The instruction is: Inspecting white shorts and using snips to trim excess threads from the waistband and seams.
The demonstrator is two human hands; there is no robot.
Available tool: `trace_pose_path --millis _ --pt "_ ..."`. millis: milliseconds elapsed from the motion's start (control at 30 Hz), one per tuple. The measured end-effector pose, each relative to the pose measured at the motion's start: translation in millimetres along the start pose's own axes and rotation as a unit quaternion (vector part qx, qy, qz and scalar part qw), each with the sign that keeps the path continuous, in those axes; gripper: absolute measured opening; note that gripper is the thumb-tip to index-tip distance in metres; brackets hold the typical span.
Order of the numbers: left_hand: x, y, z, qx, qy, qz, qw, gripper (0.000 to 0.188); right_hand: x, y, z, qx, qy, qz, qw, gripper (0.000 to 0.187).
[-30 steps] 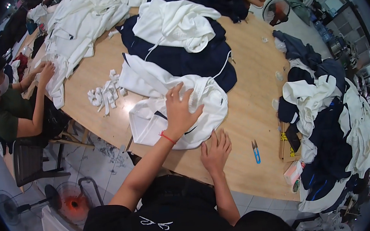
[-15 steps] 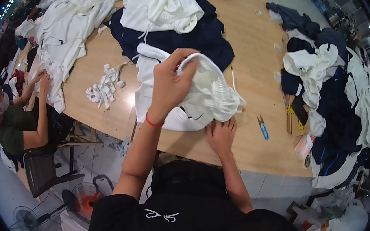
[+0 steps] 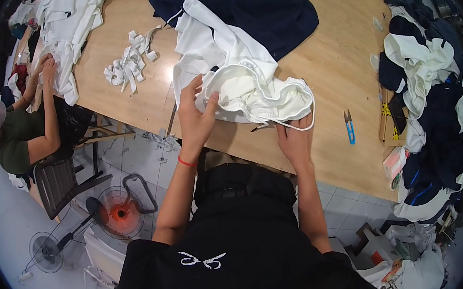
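Note:
White trousers (image 3: 232, 43) with a gathered drawstring waistband (image 3: 289, 102) lie on the table in front of me, the waist opening toward me. My left hand (image 3: 197, 114), a red band at its wrist, is at the left edge of that opening, thumb and fingers apart around the cloth edge. At the near right edge my right hand (image 3: 297, 140) grips the waistband, its fingertips partly hidden by fabric. A white cord loops over those fingers. Blue-handled thread snips (image 3: 349, 127) lie to the right of my right hand.
Navy garments (image 3: 262, 11) lie beyond the trousers. White fabric strips (image 3: 132, 64) are heaped at left. More clothes (image 3: 431, 112) pile along the right edge beside a wooden box (image 3: 388, 122). A co-worker (image 3: 21, 132) sits at left, handling white cloth; fans (image 3: 120, 212) stand on the floor.
My left hand has come down from holding the waistband up, and the waist opening now spreads on the table. My right hand's fingertips have gone under the near edge. The view has shifted.

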State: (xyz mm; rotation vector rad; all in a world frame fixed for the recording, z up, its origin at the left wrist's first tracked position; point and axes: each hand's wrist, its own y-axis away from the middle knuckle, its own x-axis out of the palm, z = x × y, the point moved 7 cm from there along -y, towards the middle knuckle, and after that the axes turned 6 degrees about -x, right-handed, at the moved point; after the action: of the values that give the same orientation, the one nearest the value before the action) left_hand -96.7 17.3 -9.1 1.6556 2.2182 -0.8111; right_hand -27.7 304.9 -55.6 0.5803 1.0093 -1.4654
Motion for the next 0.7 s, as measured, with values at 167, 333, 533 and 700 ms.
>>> trace_pose_path --millis 167,333,533,700 --pt "-16 17 15 -0.196 0.081 0.018 0.977 0.039 -33 40 19 -0.003 0.007 0.045 0.999 0.045" --pt "1 11 -2 -0.244 -0.041 0.068 0.966 0.049 2 55 31 0.302 -0.433 0.023 0.849 0.034" --pt "8 2 0 -0.188 -0.158 0.128 0.961 0.03 49 32 57 0.395 -0.57 0.071 0.717 0.017" --pt "-12 -4 7 -0.118 -0.095 0.03 0.988 0.022 7 39 44 0.324 -0.477 0.121 0.808 0.024"
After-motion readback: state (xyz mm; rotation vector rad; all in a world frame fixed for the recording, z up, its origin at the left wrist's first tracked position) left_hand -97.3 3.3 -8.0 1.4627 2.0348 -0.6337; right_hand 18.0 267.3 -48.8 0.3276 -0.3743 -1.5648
